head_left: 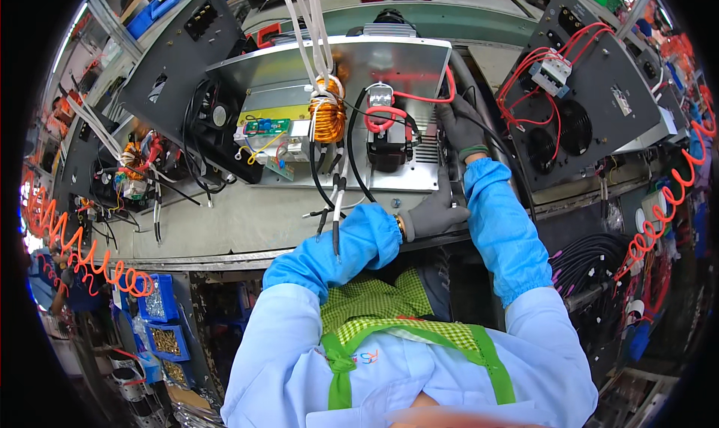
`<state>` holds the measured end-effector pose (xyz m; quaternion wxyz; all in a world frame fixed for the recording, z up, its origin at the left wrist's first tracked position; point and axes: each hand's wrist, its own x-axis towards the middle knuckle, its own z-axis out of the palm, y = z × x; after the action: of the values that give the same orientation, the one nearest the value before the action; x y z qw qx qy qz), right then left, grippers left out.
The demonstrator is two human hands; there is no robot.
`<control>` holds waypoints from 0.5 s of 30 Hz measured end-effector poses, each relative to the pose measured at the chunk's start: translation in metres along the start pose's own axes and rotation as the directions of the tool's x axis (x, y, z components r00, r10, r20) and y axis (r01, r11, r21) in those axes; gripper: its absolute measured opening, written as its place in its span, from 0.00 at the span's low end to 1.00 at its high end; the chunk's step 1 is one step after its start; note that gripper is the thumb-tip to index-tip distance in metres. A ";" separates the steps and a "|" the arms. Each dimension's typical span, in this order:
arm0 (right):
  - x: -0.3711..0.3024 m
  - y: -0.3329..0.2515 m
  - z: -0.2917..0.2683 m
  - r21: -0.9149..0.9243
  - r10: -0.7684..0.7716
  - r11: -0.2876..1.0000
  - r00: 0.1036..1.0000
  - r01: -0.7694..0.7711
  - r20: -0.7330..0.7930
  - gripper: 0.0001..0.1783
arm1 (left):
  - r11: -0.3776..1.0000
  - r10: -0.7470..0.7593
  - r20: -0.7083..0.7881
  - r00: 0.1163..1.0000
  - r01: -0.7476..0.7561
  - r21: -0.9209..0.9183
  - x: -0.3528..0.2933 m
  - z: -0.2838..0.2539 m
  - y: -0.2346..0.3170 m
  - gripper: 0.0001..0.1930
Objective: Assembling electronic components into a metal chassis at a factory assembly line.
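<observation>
In front of me stands an open metal chassis [277,65] with a bare silvery back wall and base. On it sit an orange copper-wound coil [327,117], a small green circuit board [267,128] and a dark transformer [389,147] with a thick red lead. My left hand [432,215], in a grey glove, lies at the chassis's lower right corner, index finger and thumb stretched apart. Farther up, my right hand [462,128], also gloved, is at the chassis's right side beside a black cable [490,132]. Its fingertips are partly hidden.
Similar half-built units stand on the bench [217,237]: one at left [135,170], and a dark panel [592,106] with red wires at right. Orange coiled hoses [90,259] hang at both sides. Blue bins [166,342] of small hardware are below left; black cables [592,259] lie below right.
</observation>
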<state>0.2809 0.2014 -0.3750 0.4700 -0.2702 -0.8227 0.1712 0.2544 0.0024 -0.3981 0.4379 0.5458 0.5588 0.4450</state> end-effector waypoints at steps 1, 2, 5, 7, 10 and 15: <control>-0.002 -0.002 0.007 -0.008 -0.048 0.999 0.998 0.048 -0.028 0.24 | 0.997 0.072 0.071 0.995 -0.074 0.030 -0.003 -0.009 -0.007 0.13; -0.004 -0.001 0.005 -0.008 -0.057 0.998 0.998 0.057 -0.020 0.24 | 0.986 0.152 0.149 0.977 -0.161 0.051 0.002 -0.015 -0.002 0.12; 0.001 0.004 -0.001 -0.114 0.034 0.993 0.997 -0.025 0.075 0.23 | 0.926 -0.090 0.222 0.971 0.163 -0.340 0.032 -0.044 0.042 0.10; 0.000 -0.012 0.003 -0.011 0.004 1.000 0.998 -0.003 0.061 0.23 | 0.943 -0.112 0.132 0.985 0.147 -0.297 0.032 -0.042 0.038 0.13; -0.002 0.002 0.002 -0.009 -0.019 1.000 0.999 0.019 0.041 0.23 | 0.903 -0.254 0.165 0.953 0.294 -0.313 0.011 -0.020 0.045 0.51; -0.001 -0.006 0.000 -0.029 -0.061 0.998 0.997 0.063 0.055 0.24 | 0.952 -0.082 0.127 0.988 0.116 -0.284 0.001 -0.013 0.014 0.58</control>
<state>0.2795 0.1964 -0.3726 0.4483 -0.2472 -0.8456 0.1512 0.2450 0.0033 -0.3817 0.5663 0.4713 0.4883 0.4677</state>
